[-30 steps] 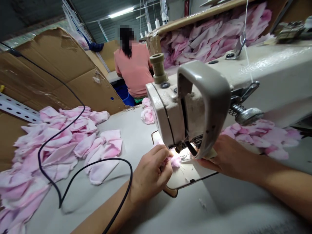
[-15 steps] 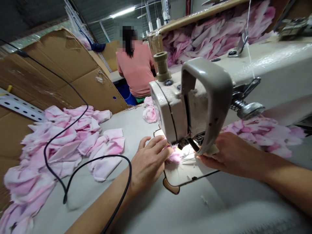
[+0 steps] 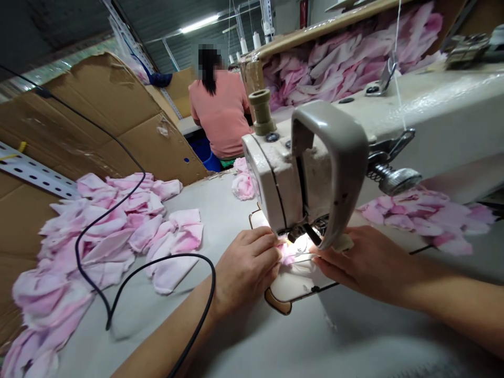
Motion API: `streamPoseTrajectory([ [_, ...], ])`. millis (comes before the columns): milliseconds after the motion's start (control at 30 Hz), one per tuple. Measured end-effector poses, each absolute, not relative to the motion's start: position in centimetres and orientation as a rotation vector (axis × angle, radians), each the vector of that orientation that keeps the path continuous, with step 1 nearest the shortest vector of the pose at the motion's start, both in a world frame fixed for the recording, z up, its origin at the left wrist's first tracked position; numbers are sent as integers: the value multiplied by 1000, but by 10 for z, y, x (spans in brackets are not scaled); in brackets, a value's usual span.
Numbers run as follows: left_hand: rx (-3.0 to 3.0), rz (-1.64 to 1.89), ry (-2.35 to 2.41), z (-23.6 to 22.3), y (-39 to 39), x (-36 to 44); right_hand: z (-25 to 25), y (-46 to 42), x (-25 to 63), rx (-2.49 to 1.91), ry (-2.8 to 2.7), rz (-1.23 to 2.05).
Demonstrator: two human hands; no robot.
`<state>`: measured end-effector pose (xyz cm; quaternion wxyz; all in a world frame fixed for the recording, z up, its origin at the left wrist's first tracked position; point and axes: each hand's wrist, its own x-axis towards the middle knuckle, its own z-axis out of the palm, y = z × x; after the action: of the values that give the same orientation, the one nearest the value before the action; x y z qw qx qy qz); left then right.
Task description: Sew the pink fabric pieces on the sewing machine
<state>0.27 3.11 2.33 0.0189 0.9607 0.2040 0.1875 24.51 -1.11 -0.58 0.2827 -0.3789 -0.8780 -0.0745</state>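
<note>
A sewing machine [image 3: 275, 173] stands before me, its lamp lighting the needle area. Just left of the needle, my left hand [image 3: 254, 262] has its fingers closed on a small piece of pink and white fabric [image 3: 288, 255] lying on the metal plate [image 3: 291, 286]. My right hand [image 3: 354, 262] lies to the right of the needle, partly behind the grey guard [image 3: 346, 157]. Its fingertips reach toward the fabric's right side; whether they grip it is hidden.
Pink fabric pieces [image 3: 106, 226] heap on the table's left, more [image 3: 425, 212] under the machine arm. A rolled pink flower [image 3: 243, 186] lies behind the machine head. A black cable [image 3: 76, 247] loops near my left forearm. A person [image 3: 220, 113] sits beyond, beside cardboard [image 3: 98, 115].
My right hand has moved slightly left, closer to the needle. The left hand's fingers have drawn together beside the fabric. The whole view has shifted a little.
</note>
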Motion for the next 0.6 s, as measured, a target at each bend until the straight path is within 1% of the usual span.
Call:
streamPoseTrajectory([
  [133, 2951, 494, 593, 23, 31, 4, -4, -13, 245, -1053, -2380, -170],
  [433, 3011, 494, 577, 18, 34, 5, -4, -18, 235, -1118, -2353, -136],
  [600, 2961, 459, 613, 18, 29, 7, -9, -19, 237, -1091, -2425, -198],
])
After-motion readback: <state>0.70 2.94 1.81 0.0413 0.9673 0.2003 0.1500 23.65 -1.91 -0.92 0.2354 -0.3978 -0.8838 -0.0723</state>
